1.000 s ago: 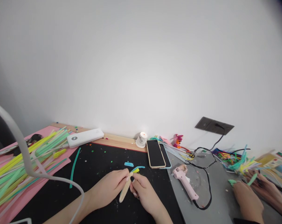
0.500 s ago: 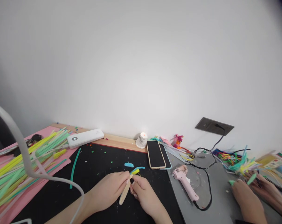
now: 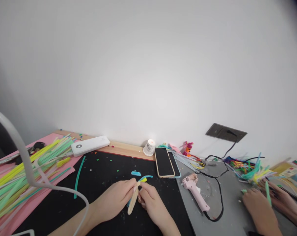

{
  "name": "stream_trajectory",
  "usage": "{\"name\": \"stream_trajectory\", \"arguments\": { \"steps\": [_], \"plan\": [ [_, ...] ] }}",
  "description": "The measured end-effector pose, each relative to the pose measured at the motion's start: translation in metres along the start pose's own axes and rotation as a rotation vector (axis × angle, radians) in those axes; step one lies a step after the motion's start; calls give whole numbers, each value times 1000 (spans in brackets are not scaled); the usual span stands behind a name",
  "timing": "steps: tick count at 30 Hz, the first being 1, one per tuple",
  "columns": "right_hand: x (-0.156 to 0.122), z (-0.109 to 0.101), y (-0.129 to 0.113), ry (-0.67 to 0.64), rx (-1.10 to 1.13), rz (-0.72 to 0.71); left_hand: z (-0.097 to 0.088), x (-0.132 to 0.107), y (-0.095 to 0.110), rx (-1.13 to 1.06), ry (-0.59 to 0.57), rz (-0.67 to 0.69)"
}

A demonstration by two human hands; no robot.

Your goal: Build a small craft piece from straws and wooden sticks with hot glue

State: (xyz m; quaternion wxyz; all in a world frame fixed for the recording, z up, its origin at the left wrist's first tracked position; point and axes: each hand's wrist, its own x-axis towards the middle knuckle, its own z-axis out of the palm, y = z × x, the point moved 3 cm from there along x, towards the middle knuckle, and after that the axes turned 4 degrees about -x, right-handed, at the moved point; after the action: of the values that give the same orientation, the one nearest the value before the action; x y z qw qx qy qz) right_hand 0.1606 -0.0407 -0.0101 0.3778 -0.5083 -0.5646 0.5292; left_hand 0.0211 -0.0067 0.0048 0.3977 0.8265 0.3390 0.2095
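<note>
My left hand point(image 3: 115, 198) and my right hand point(image 3: 154, 205) meet over the black mat, both closed in a pinch around a pale wooden craft stick point(image 3: 132, 205). The stick slants, its rounded lower end pointing toward me. A blue pipe cleaner point(image 3: 147, 176) sticks out beyond the fingertips, and a bit of blue also shows along the stick's left side. Beside it a short yellow fuzzy piece point(image 3: 143, 180) pokes out at the top. The fingers hide where these meet the stick. A small folded blue pipe cleaner point(image 3: 136, 173) lies just past my hands.
Pipe cleaners point(image 3: 15, 183) are heaped on pink sheets at left, near a white device point(image 3: 90, 145) and cable point(image 3: 62, 188). Beyond stand a paper cup point(image 3: 149, 148) and two phones point(image 3: 164, 163). A glue gun point(image 3: 196, 193) lies right; another person's hands point(image 3: 257, 205) work farther right.
The craft stick has turned slightly and its lower end has shifted a little right. A blue strip now shows beside it, and less of the yellow piece is visible.
</note>
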Motion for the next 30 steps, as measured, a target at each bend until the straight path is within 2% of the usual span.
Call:
{"name": "stream_trajectory", "arguments": {
  "steps": [8,18,30],
  "plan": [
    [1,-1,2,21,-17,-7,-2,-1,2,-17,1,0],
    [-2,0,-2,16,-137,-55,3,-1,-2,-31,-21,-9],
    [-2,0,-3,24,-248,-109,6,-2,2,-48,-19,-13]
  ]
}}
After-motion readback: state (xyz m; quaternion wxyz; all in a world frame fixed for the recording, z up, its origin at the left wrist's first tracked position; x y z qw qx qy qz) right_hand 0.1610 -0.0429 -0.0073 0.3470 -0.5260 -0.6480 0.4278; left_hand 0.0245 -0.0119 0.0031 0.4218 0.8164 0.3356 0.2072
